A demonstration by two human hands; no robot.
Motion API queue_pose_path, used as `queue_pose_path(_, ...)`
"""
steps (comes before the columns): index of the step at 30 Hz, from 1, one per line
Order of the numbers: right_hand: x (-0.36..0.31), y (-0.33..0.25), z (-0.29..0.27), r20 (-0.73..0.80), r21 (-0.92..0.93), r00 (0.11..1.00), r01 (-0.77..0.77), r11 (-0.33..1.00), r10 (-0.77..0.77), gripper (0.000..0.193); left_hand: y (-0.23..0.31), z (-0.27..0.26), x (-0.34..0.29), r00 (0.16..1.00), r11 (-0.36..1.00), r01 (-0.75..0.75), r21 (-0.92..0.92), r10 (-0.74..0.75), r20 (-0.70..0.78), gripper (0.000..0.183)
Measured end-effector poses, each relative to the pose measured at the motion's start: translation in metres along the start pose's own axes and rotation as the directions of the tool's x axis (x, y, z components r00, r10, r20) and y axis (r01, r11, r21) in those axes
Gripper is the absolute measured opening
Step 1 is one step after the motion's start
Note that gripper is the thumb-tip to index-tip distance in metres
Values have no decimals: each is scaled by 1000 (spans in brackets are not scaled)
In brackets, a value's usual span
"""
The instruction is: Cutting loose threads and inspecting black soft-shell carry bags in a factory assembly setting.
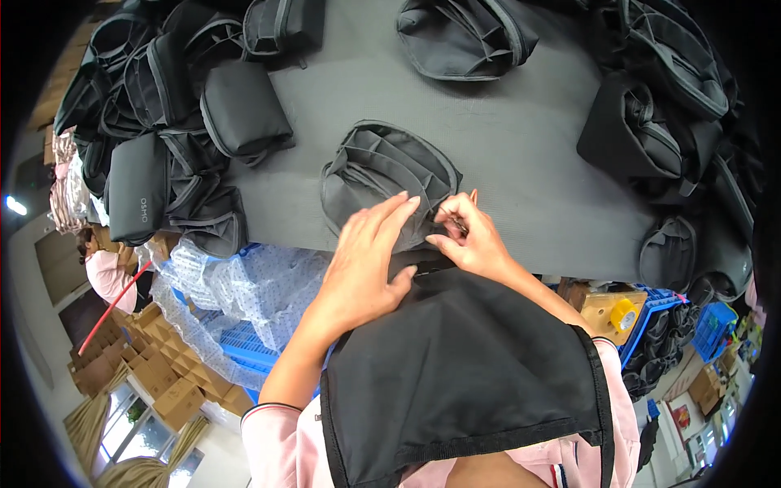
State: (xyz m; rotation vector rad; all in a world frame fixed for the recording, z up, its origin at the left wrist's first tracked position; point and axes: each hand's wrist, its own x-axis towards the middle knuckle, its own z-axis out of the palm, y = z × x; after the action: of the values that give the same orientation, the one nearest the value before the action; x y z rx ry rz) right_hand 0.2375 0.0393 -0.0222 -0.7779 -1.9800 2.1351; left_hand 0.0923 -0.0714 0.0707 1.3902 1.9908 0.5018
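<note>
A black zip pouch [391, 156] with fabric dividers lies unzipped on the table in front of me. My left hand [364, 256] rests on its near side, fingers stretched out and thumb apart. Close beside it, at the pouch's near right edge, my right hand [478, 242] is closed in a pinch. Within its fingers is a small dark metal tool [460, 227], mostly hidden; an orange-brown tip shows above the fingers. I cannot make out the tool's kind. Black cloth [464, 366] covers my front below both hands.
Black pouches [154, 81] are heaped at the left, with more [639, 134] at the right. Another open pouch [465, 39] lies at the far edge of the dark table [537, 171]. Bubble wrap [236, 281] hangs by a blue crate [252, 346]. Yellow tape [624, 315] sits at right.
</note>
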Motion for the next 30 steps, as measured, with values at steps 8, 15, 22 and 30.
queue_pose_path(8, 14, 6, 13, -32, -213, 974, 214, 953, -225, 24, -33, 33, -4, 949, 972, -68, 224, 132, -285, 43)
queue_pose_path(15, 23, -11, -10, 106, -344, 960, 280, 896, -259, 16, -24, 32, -3, 917, 997, 17, -78, -47, -397, 22)
queue_pose_path(22, 34, -32, -46, 559, -279, 822, 309, 909, -108, 11, -33, 15, -5, 895, 698, 376, -610, -104, 433, 14)
queue_pose_path(30, -20, -16, -8, -328, -252, 944, -65, 965, -22, 37, -31, 48, 7, 928, 201, 362, -910, -168, 333, 20)
